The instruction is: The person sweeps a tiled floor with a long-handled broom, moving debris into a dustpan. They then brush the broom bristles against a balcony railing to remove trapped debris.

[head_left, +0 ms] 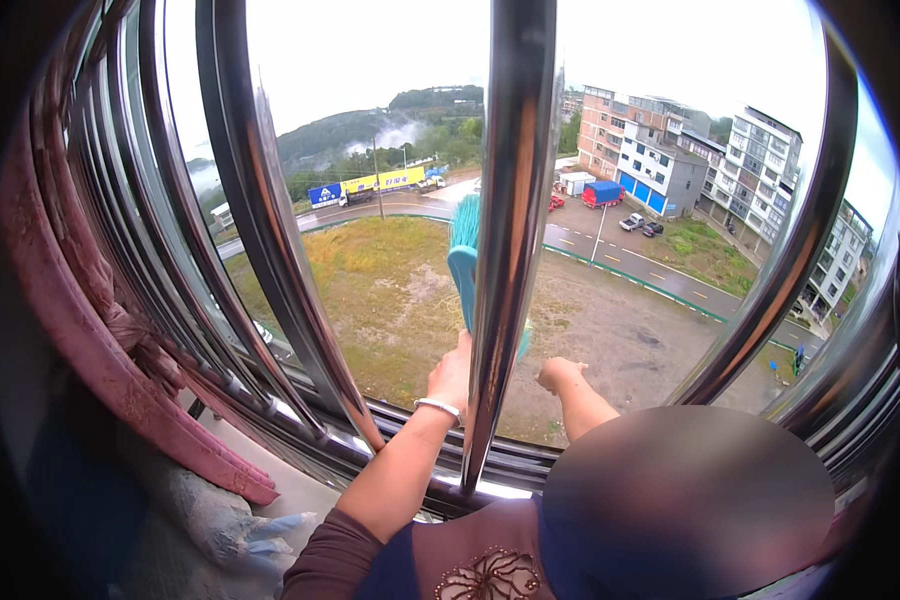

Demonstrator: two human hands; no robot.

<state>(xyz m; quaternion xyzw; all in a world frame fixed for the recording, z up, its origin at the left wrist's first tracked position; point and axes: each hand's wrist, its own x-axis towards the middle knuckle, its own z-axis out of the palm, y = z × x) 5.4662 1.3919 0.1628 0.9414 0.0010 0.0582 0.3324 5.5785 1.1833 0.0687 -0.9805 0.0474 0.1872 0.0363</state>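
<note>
My left hand (452,374), with a pale bracelet on its wrist, reaches out between metal window bars. Its fingers are closed on a teal brush (462,268) held upright outside, bristles at the top. One upright bar (510,230) covers part of the brush and the fingertips. On the other side of that bar, my right hand (562,374) is also outside, with its fingers curled. What they hold, if anything, cannot be made out. A small teal piece (525,340) shows between the bar and this hand; whether it belongs to the brush is unclear.
More metal bars (280,260) stand left and right across the window. A pink curtain (120,400) hangs at the left. Far below lie a grassy lot (390,290), a road, parked vehicles and several buildings (660,150). A blurred oval hides the lower right.
</note>
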